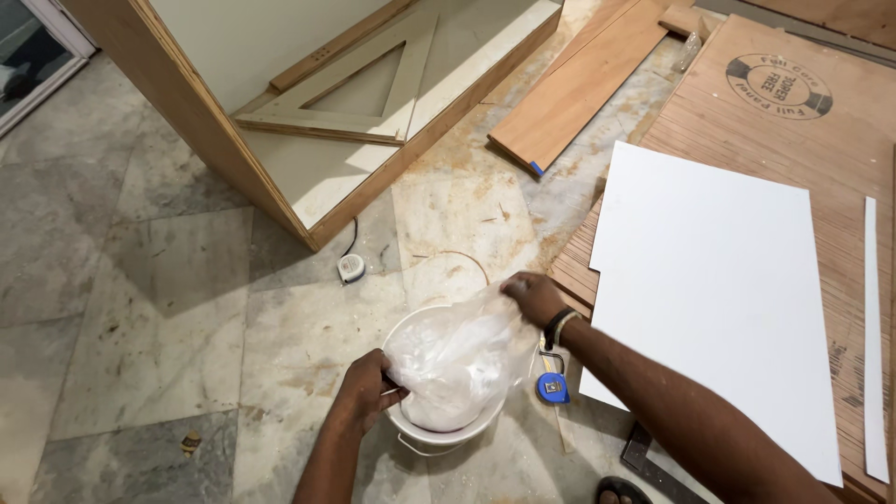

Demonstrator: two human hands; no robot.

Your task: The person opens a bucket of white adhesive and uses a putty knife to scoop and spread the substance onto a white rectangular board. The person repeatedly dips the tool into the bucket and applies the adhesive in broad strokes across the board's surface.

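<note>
A white plastic bucket [446,437] stands on the marble floor low in the middle of the view. A thin clear plastic bag [462,353] is draped over its mouth and hides the inside. My left hand [366,390] pinches the bag's near-left edge at the bucket rim. On the far-right side, my right hand [535,298] grips the bag's upper edge and holds it up. A dark band sits on my right wrist.
A blue tape measure [553,386] lies right of the bucket, a white one [351,268] behind it. A white laminate sheet [719,299] rests on stacked plywood [747,121] at right. A plywood cabinet carcass [308,103] and a loose plank [579,84] lie behind.
</note>
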